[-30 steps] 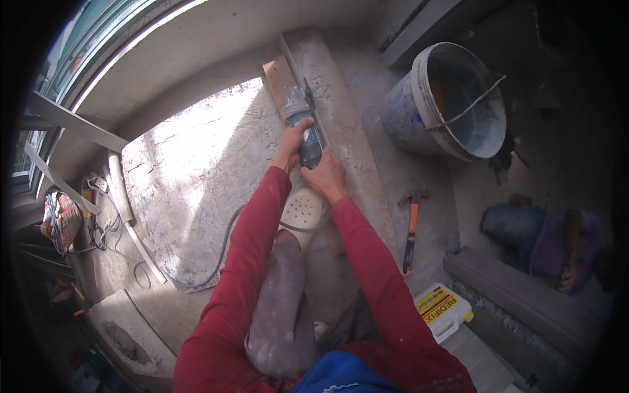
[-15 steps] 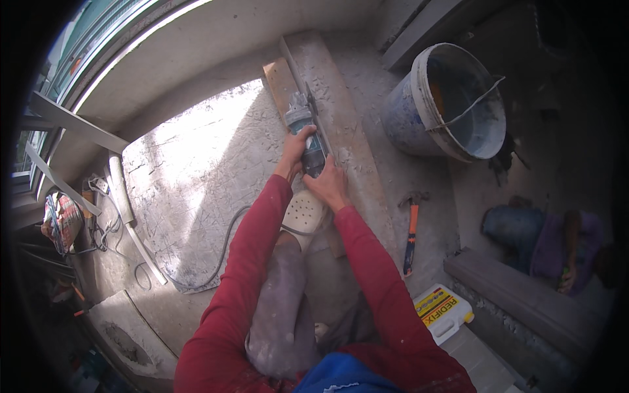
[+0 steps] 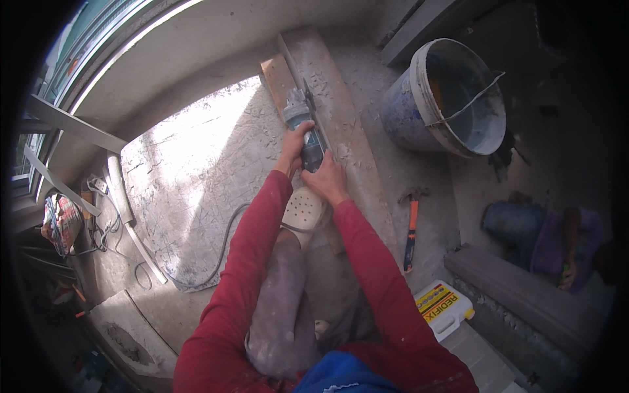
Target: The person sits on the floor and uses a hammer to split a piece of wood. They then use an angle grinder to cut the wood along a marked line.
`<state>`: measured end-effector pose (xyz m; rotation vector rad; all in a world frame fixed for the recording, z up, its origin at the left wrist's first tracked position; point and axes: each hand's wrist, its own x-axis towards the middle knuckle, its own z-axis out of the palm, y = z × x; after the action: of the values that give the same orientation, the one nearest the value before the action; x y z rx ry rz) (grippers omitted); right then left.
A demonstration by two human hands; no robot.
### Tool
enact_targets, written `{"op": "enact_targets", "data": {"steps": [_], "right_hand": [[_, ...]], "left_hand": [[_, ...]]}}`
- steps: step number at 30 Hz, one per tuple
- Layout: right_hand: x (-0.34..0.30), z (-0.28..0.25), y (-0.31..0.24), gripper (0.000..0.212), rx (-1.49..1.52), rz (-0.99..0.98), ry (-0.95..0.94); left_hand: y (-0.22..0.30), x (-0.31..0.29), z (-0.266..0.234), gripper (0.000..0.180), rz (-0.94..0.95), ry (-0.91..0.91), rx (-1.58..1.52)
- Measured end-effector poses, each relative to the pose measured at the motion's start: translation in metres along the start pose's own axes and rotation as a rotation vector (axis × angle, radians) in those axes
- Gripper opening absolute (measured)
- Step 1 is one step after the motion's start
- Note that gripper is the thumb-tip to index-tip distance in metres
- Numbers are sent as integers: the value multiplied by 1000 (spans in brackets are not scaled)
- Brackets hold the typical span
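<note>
Both hands are closed around an angle grinder (image 3: 298, 112) with a teal body and grey head. My left hand (image 3: 294, 147) wraps its middle from the left side. My right hand (image 3: 327, 179) grips the rear end, close to the cord side. The grinder's dark disc (image 3: 309, 97) stands on edge along the left side of a long dusty grey slab (image 3: 341, 108). Whether the disc touches the slab, I cannot tell. A short brown wooden piece (image 3: 276, 73) lies just left of the grinder head. My cream perforated shoe (image 3: 303, 209) is just below my hands.
A scratched board (image 3: 177, 170) lies left, with a grey cord (image 3: 230, 239) across it. To the right are a dirty bucket (image 3: 401, 108), an orange-handled hammer (image 3: 413, 226) and a white-and-yellow jug (image 3: 452, 322). Another person (image 3: 557, 242) is low at the far right, beyond a grey beam (image 3: 511, 295).
My hands and the grinder have shifted very slightly upward in the picture. The whole scene has moved a little with the head; the grip is the same.
</note>
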<state>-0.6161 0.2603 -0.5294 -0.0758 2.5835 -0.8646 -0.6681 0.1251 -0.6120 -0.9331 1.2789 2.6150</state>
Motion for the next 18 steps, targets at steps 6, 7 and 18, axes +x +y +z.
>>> {"op": "enact_targets", "data": {"steps": [6,7,18], "right_hand": [[2,-3,-5,74,-17,11,-7],[2,-4,-5,74,-14,12,-6],[2,4,4,73,-6,-21,24]], "left_hand": [[4,1,1,31,-32,17,-5],[5,0,1,31,-50,32,-9],[0,-1,1,31,21,25,37]]}}
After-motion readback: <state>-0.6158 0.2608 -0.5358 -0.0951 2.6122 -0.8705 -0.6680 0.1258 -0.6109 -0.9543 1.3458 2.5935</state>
